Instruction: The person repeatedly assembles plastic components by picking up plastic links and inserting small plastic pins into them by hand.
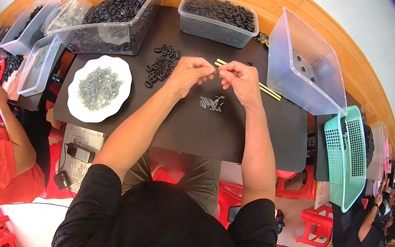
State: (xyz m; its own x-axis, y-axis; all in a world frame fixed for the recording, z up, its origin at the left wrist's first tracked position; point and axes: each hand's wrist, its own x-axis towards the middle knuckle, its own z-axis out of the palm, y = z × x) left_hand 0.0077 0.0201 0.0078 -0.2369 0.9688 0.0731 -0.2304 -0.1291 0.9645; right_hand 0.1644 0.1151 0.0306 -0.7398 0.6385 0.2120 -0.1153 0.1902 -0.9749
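My left hand (190, 75) and my right hand (241, 81) are close together over the dark table (196, 133), a small gap between their fingertips. Both are closed in a pinch, thumbs against forefingers. Whatever sits between the fingers is too small to make out. Just below them lies a small heap of short silvery metal pins (210, 103). Loose black ring-like plastic pieces (160, 64) are spread beside my left wrist. Behind my right hand lie thin brass-coloured sticks (270, 92), partly covered by it.
A scalloped white plate (91, 116) of similar pins stands at the left. Clear tubs of black pieces stand at the back left (102, 44) and back middle (216, 34). A larger clear bin (308, 99) with few pieces and a green basket (348, 192) are right. People sit on both sides.
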